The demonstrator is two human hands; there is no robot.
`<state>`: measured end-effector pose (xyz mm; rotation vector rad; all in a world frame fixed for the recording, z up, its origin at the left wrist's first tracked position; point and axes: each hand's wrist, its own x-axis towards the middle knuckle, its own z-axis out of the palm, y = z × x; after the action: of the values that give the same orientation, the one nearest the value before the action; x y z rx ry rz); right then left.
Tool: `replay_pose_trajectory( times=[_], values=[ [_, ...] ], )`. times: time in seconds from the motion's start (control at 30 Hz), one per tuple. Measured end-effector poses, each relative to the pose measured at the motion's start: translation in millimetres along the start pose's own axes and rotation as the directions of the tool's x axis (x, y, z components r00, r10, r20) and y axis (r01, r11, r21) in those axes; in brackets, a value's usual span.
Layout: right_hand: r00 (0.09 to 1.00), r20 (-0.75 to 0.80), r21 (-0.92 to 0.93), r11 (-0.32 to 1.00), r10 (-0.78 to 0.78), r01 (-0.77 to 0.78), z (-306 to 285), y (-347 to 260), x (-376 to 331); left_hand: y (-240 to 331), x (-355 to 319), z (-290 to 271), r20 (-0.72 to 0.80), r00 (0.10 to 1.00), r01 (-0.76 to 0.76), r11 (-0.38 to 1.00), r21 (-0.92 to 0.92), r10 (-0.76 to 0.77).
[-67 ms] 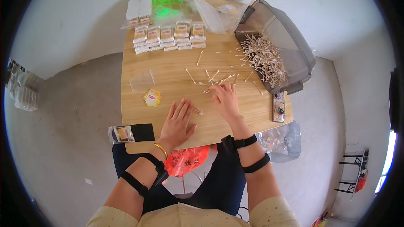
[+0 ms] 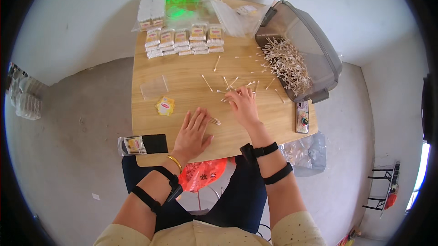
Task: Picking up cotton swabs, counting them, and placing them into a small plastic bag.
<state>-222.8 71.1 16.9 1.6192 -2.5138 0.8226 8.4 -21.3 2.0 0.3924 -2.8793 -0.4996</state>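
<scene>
My left hand (image 2: 193, 132) lies flat near the table's front edge, fingers stretched out. A few cotton swabs (image 2: 215, 121) stick out from beneath it, on the side toward my right hand. My right hand (image 2: 244, 108) is farther out, its fingers bent down and drawn together on cotton swabs in a loose scatter (image 2: 234, 82). Swab ends show beside the thumb; the fingertips hide the rest. Left of my left hand lie yellow-and-white cards (image 2: 165, 106) and a clear plastic sleeve (image 2: 154, 87).
A grey translucent bin (image 2: 315, 40) lies tipped at the right, swabs (image 2: 286, 65) spilling out. Stacked swab packs (image 2: 181, 38) and clear bags (image 2: 230, 15) sit at the back. A black pad with a swab pack (image 2: 135, 144) is front left; a phone (image 2: 301, 117) lies right.
My right hand's fingers have drawn slightly closer together over the swabs. My left hand stays in place.
</scene>
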Motion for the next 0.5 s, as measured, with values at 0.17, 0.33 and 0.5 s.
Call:
replay_pose_trajectory(
  times=[0.17,0.33,0.5],
  values=[
    [0.996,0.091,-0.016,1.000,-0.021,0.023,15,-4,22,-1,0,2,-0.005,1.000,0.003,1.000,-0.002,-0.003],
    [0.999,0.038,0.041,0.999,-0.007,0.005,41,-34,-3,3,2,-3,-0.006,1.000,-0.007,1.000,0.021,0.007],
    [0.995,-0.069,0.168,0.984,0.068,-0.056,40,-48,-32,1,1,-3,0.051,0.998,0.018,0.998,0.065,-0.021]
  ],
)
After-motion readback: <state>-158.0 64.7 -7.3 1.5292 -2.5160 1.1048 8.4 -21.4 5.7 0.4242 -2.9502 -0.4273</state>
